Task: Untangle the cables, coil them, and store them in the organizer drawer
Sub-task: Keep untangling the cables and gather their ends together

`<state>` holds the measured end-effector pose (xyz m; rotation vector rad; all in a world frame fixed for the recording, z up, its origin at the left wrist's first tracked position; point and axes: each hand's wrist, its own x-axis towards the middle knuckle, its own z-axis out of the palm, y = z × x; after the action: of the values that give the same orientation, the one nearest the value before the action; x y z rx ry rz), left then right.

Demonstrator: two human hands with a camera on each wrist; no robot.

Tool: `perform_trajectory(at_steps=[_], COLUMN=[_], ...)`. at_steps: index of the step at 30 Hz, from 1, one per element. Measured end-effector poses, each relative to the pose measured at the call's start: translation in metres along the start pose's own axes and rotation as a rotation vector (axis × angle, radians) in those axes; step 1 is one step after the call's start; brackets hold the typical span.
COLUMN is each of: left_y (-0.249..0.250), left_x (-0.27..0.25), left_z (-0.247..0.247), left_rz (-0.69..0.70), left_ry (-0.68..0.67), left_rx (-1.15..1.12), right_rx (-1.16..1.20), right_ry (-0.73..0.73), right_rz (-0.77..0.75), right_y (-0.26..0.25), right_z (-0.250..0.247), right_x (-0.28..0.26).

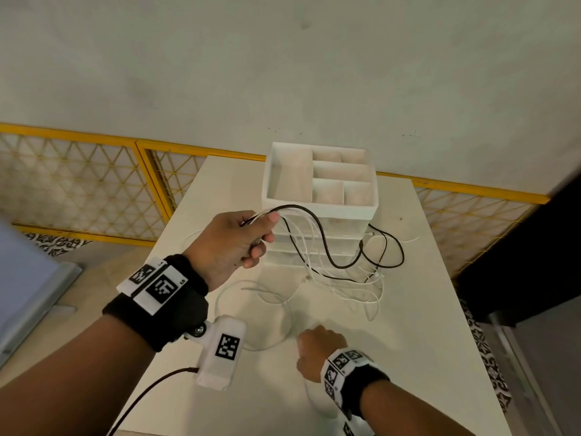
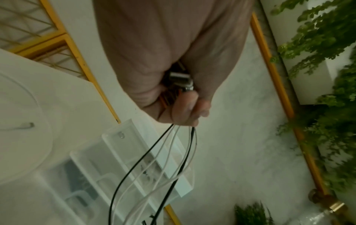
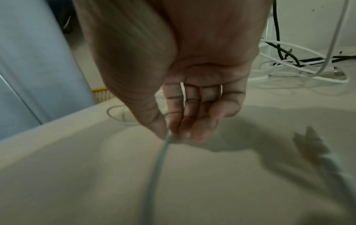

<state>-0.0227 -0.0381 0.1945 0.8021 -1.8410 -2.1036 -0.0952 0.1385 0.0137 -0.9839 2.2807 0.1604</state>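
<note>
My left hand (image 1: 239, 240) is raised in front of the white organizer (image 1: 320, 196) and grips a bundle of black and white cables (image 1: 317, 243) by their plug ends (image 2: 182, 79). The cables (image 2: 163, 164) hang from the fist and trail into a tangle (image 1: 364, 278) on the table beside the organizer's clear drawers (image 2: 119, 167). Low over the table near its front, my right hand (image 1: 317, 347) pinches a thin white cable (image 3: 158, 164) between thumb and fingertips (image 3: 185, 132). That cable loops (image 1: 267, 313) across the tabletop.
The white table (image 1: 408, 357) is narrow, with its edges close on both sides. A yellow lattice fence (image 1: 78, 180) runs behind it along a pale wall. The organizer's top tray (image 1: 345, 174) has several bare compartments. Green plants (image 2: 327, 76) show in the left wrist view.
</note>
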Motion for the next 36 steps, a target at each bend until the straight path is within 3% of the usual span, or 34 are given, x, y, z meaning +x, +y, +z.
perform_trajectory(at_steps=[5,7,10,15,19,24,26,32,36], left_y=[-0.011,-0.015,-0.015,-0.018,-0.028,-0.038,-0.042,-0.049,-0.058], left_x=[0.001,0.001,0.001,0.003,0.009,0.011,0.011,0.018,0.014], left_z=[-0.014,-0.013,-0.005,0.006,0.004,0.004,0.008,0.001,-0.017], left_rz=[-0.053,-0.069,-0.073,-0.045,-0.043,0.07,0.109,0.108,-0.038], left_ry=[0.097,0.124,0.112,0.057,0.034,0.039,0.058,0.024,-0.059], left_rx=[0.062,0.048,0.026,0.02,0.044,0.352,0.367,0.179,0.301], right_rx=[0.265,0.338,0.268,0.077,0.093,0.417,0.555,0.789,0.957], right_ry=[0.268,0.314,0.256,0.026,0.1,0.398,0.569,0.992,1.311], right_rz=[-0.075,-0.105,-0.068,0.081,-0.005,-0.433,-0.51,-0.405,-0.176], right_y=[0.0,0.003,-0.002,-0.009,-0.014,-0.022,-0.02,0.019,0.067], right_z=[-0.068,-0.095,-0.09,-0.018,-0.019,-0.106,-0.147,-0.224,-0.24], right_x=[-0.009,-0.009,-0.005,0.007,0.004,-0.024,-0.043,-0.065,-0.056])
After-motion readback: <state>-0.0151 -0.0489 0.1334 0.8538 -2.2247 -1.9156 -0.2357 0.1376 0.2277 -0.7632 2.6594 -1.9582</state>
